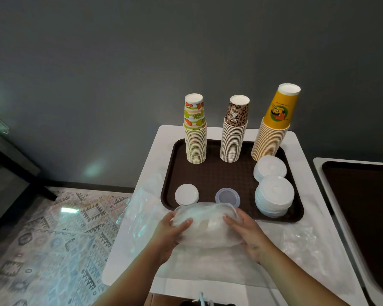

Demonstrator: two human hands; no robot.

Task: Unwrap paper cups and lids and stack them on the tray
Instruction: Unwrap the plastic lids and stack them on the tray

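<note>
Both hands are on a plastic-wrapped bundle [206, 226] that sits on the white table [314, 217], its far end overlapping the near rim of the brown tray [215, 173]. The left hand [170, 233] cups the bundle's left side, thumb curled over the top. The right hand [245, 230] grips the right side, fingers pressed into the wrap. The bundle lies squarely between the two palms; what's inside is blurred by the film.

On the tray's far edge stand three cup stacks: a fruit-print stack [195, 131], a leopard stack [234, 131] and a yellow stack [274, 124]. Two piles of white lids [273, 195] sit at the right. A single white lid [186, 194] and a clear lid [227, 197] lie just beyond the bundle. Loose wrap [142, 208] spills off the table's left side.
</note>
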